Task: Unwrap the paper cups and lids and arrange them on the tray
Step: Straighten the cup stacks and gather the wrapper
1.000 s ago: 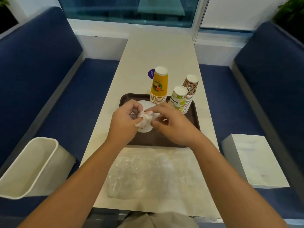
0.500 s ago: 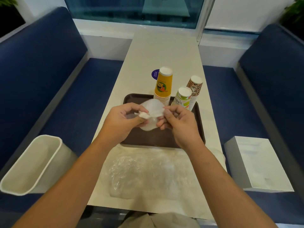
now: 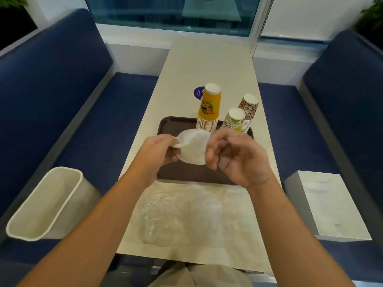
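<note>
- Clear plastic wrap [image 3: 186, 216]: crumpled and flattened, lying on the worktop [image 3: 207, 65] at its near end, between the two forearms.
- White bin [image 3: 43, 204]: on the blue bench seat [image 3: 99, 121] to the left of the worktop, tilted, its opening facing up.
- White box [image 3: 325, 206]: on the right bench seat, well apart from the tray.
- Left hand [image 3: 159, 154]: raised over the near half of the tray. Its fingers [image 3: 167, 139] are pressed together, pinching a small twisted white nub at the left edge of the lid.
- White round lid [image 3: 193, 148]: held in the air between the hands, above the tray, tilted with its flat face toward the camera. Whether it is one lid or several stacked cannot be told.
- Right hand [image 3: 236, 160]: blurred, just right of the lid, fingers [image 3: 215, 141] loosely curled. The thumb overlaps the lid's right edge; whether it grips the lid cannot be told.
- Dark brown tray [image 3: 165, 125]: flat on the worktop just beyond the plastic wrap, partly hidden by the hands.
- Green-and-white cup stack [image 3: 234, 120]: upside down at the tray's far side, its lower part hidden behind the right hand.
- Yellow cup stack [image 3: 208, 108]: upside down, the tallest, at the tray's far edge, left of the green-and-white one.
- Brown-patterned cup stack [image 3: 248, 110]: upside down, at the tray's far right corner.
- Purple round sticker [image 3: 198, 93]: on the worktop, partly behind the yellow cup stack.
</note>
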